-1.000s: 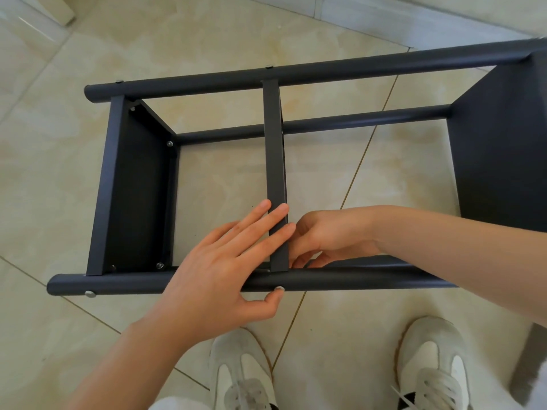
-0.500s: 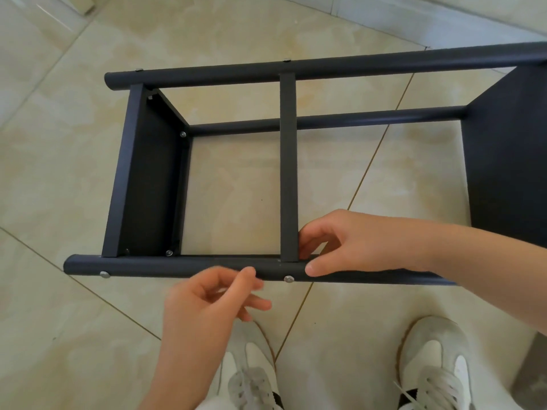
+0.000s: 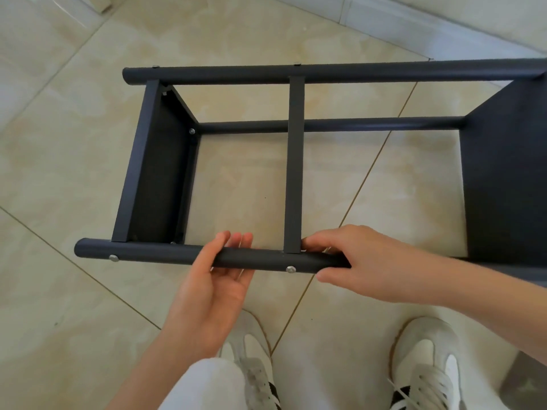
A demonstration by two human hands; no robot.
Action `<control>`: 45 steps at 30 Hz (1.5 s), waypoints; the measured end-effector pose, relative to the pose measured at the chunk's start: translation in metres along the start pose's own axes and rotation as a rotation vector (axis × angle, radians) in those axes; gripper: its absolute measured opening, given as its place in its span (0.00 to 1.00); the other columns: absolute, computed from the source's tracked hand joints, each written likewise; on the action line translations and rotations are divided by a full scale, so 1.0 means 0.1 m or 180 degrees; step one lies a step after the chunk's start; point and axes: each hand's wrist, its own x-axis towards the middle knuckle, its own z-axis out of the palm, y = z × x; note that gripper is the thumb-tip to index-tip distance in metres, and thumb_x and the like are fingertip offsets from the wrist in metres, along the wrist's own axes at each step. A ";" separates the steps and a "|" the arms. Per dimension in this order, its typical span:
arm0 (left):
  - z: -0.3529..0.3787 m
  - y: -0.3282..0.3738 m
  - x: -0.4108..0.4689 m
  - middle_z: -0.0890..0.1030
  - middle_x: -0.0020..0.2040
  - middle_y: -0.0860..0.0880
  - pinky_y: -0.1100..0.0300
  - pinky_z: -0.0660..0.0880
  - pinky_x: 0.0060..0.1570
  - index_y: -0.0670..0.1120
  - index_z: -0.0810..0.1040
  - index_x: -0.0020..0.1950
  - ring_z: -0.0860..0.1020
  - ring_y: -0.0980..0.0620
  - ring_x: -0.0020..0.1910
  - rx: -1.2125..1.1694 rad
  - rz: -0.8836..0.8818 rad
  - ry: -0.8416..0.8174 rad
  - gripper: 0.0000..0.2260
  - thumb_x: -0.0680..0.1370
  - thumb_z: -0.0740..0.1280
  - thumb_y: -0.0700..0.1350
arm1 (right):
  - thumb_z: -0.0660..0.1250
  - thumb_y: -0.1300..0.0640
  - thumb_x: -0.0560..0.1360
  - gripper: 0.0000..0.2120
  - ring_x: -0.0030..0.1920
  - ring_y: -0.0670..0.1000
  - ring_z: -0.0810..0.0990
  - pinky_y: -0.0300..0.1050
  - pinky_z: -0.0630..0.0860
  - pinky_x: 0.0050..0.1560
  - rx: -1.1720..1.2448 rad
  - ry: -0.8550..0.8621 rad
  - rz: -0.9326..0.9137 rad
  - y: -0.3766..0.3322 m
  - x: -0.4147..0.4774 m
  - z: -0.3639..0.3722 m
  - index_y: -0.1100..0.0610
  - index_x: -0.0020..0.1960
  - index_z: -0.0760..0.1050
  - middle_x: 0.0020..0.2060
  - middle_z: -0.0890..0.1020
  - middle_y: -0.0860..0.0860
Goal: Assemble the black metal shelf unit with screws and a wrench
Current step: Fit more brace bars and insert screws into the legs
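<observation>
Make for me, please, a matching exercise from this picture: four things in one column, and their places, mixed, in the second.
1 left hand
2 right hand
3 crossbar
4 shoes

a on the floor
b holds near tube, right of crossbar
c joins near tube to far tube
d holds near tube, left of crossbar

Pairs: 1-d, 2-b, 3-c, 4-a

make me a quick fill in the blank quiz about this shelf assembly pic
1. The right hand grips the near tube right of the thin crossbar; the left hand grips it on the crossbar's ___ side.
2. On the tube between the hands shows one silver ___ head.
3. The shelf unit lies on a ___ floor.
4. The person's shoes are mostly ___.
Missing words: left; screw; tiled; white.
</observation>
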 end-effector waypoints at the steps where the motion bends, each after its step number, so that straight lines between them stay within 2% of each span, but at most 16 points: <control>1: 0.00 0.00 0.02 0.85 0.47 0.46 0.52 0.82 0.51 0.43 0.81 0.53 0.85 0.51 0.49 -0.0075 0.0016 -0.0061 0.11 0.73 0.70 0.46 | 0.65 0.54 0.78 0.14 0.45 0.39 0.78 0.33 0.75 0.45 -0.0065 0.0068 -0.0008 0.00 -0.02 0.03 0.44 0.62 0.74 0.45 0.79 0.38; 3: 0.01 0.00 0.06 0.81 0.40 0.49 0.51 0.79 0.57 0.46 0.82 0.45 0.83 0.53 0.42 -0.0186 0.0027 -0.0185 0.05 0.74 0.70 0.47 | 0.64 0.56 0.78 0.15 0.43 0.41 0.77 0.34 0.74 0.43 -0.0181 0.0188 -0.0037 -0.02 -0.04 0.07 0.44 0.62 0.73 0.45 0.78 0.40; 5: 0.03 0.00 0.09 0.78 0.36 0.50 0.51 0.76 0.58 0.47 0.80 0.37 0.81 0.53 0.37 -0.0246 0.0061 -0.0298 0.07 0.74 0.69 0.47 | 0.63 0.58 0.78 0.15 0.44 0.42 0.77 0.36 0.74 0.45 -0.0283 0.0293 -0.0056 -0.04 -0.06 0.08 0.45 0.63 0.73 0.46 0.78 0.41; 8: 0.05 0.03 0.10 0.78 0.35 0.49 0.50 0.75 0.57 0.46 0.76 0.40 0.81 0.53 0.36 -0.0253 0.0089 -0.0458 0.06 0.73 0.69 0.47 | 0.63 0.59 0.79 0.17 0.49 0.44 0.77 0.41 0.76 0.52 -0.0409 0.0448 -0.0063 -0.08 -0.06 0.07 0.46 0.66 0.71 0.51 0.79 0.43; 11: 0.09 0.06 0.10 0.78 0.34 0.49 0.48 0.74 0.61 0.46 0.75 0.42 0.81 0.53 0.35 -0.0343 0.0112 -0.0534 0.06 0.73 0.69 0.46 | 0.63 0.58 0.79 0.16 0.50 0.44 0.77 0.43 0.76 0.54 -0.0519 0.0450 -0.0067 -0.11 -0.07 0.05 0.47 0.66 0.71 0.53 0.79 0.44; 16: 0.15 0.08 0.04 0.77 0.32 0.49 0.46 0.72 0.63 0.46 0.74 0.42 0.80 0.52 0.33 -0.0486 0.0045 -0.0431 0.06 0.76 0.67 0.46 | 0.63 0.57 0.80 0.15 0.51 0.43 0.77 0.38 0.75 0.53 -0.0618 0.0188 -0.0015 -0.15 -0.09 -0.03 0.47 0.66 0.69 0.53 0.77 0.42; 21: 0.28 0.28 -0.03 0.77 0.33 0.50 0.45 0.74 0.59 0.47 0.74 0.45 0.79 0.53 0.34 -0.0556 0.0148 -0.0485 0.06 0.79 0.66 0.48 | 0.65 0.56 0.80 0.15 0.50 0.41 0.75 0.31 0.69 0.49 -0.0609 -0.0052 -0.0112 -0.37 -0.04 -0.34 0.49 0.65 0.72 0.53 0.77 0.44; 24: 0.46 0.47 -0.06 0.76 0.32 0.51 0.44 0.74 0.57 0.48 0.74 0.43 0.79 0.54 0.33 -0.0657 0.0307 -0.0673 0.07 0.77 0.68 0.49 | 0.64 0.56 0.79 0.12 0.50 0.47 0.76 0.41 0.74 0.53 -0.0714 -0.0043 -0.0230 -0.54 0.00 -0.53 0.51 0.62 0.74 0.51 0.79 0.49; 28: 0.71 0.73 -0.14 0.75 0.30 0.53 0.42 0.70 0.61 0.49 0.73 0.41 0.78 0.55 0.31 -0.0781 0.0378 -0.0899 0.08 0.77 0.67 0.51 | 0.64 0.57 0.79 0.11 0.48 0.48 0.76 0.45 0.73 0.52 -0.0786 0.0270 -0.0391 -0.80 -0.09 -0.76 0.52 0.61 0.77 0.47 0.79 0.48; 33: 1.07 1.00 -0.41 0.73 0.30 0.53 0.40 0.65 0.68 0.50 0.70 0.40 0.77 0.56 0.30 -0.0891 0.0416 -0.1195 0.11 0.80 0.65 0.50 | 0.62 0.60 0.79 0.10 0.48 0.56 0.77 0.55 0.74 0.54 -0.0843 0.0616 -0.0522 -1.13 -0.31 -1.10 0.58 0.58 0.78 0.48 0.80 0.57; 37: 1.37 1.19 -0.77 0.71 0.31 0.54 0.41 0.67 0.67 0.50 0.69 0.39 0.75 0.56 0.31 -0.0747 0.0550 -0.1353 0.12 0.81 0.64 0.50 | 0.61 0.60 0.81 0.12 0.49 0.52 0.78 0.50 0.74 0.56 -0.0794 0.0929 -0.0623 -1.36 -0.52 -1.28 0.55 0.62 0.78 0.48 0.82 0.53; 40: 1.57 1.31 -1.03 0.71 0.31 0.53 0.44 0.70 0.63 0.48 0.69 0.40 0.73 0.55 0.33 -0.0603 0.0610 -0.1420 0.11 0.81 0.64 0.50 | 0.61 0.60 0.81 0.13 0.50 0.54 0.79 0.48 0.74 0.56 -0.0593 0.1125 -0.0640 -1.47 -0.68 -1.38 0.53 0.63 0.78 0.48 0.82 0.53; 42: 1.70 1.36 -1.17 0.71 0.31 0.52 0.46 0.69 0.67 0.48 0.69 0.41 0.72 0.55 0.34 -0.0526 0.0674 -0.1400 0.11 0.81 0.64 0.48 | 0.62 0.60 0.81 0.13 0.49 0.53 0.79 0.45 0.74 0.53 -0.0479 0.1230 -0.0655 -1.49 -0.78 -1.41 0.50 0.61 0.79 0.46 0.83 0.51; 45: 1.87 1.37 -1.35 0.70 0.33 0.51 0.47 0.66 0.71 0.47 0.70 0.48 0.72 0.54 0.35 -0.0437 0.0770 -0.1386 0.07 0.81 0.65 0.47 | 0.64 0.60 0.80 0.14 0.50 0.45 0.81 0.39 0.75 0.56 -0.0184 0.1426 -0.0738 -1.50 -0.93 -1.40 0.42 0.57 0.78 0.45 0.84 0.45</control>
